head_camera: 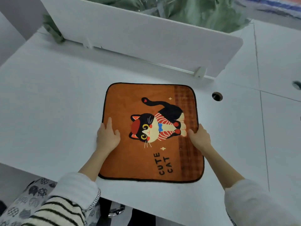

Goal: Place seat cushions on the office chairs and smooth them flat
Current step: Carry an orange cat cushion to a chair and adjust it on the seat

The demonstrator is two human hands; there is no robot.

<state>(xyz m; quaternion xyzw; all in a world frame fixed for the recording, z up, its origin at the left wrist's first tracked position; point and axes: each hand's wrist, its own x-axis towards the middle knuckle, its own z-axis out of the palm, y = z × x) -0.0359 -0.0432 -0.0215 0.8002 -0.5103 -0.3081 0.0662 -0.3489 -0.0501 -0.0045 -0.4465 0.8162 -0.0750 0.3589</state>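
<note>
While the orange cat-print seat cushion (151, 132) lies flat on the white desk (48, 98), its left edge is pinched in the grip of the left hand (107, 136), thumb on top, and its right edge is clasped likewise by the right hand (199, 137). A white divider panel (138, 39) is mounted behind.

We see both forearms bare from wrist to mid-arm, each ending in a bare hand: left hand (108, 136), right hand (199, 137). The left sleeve (76, 190) is pale, softly ribbed cloth, pushed up, with dark contrast stitching along its cuff edge. Beneath it, at near left, lies a striped layer (55, 211) of cream with thin dark bands. The right sleeve (254, 204) is plain, pale and fleecy.
</note>
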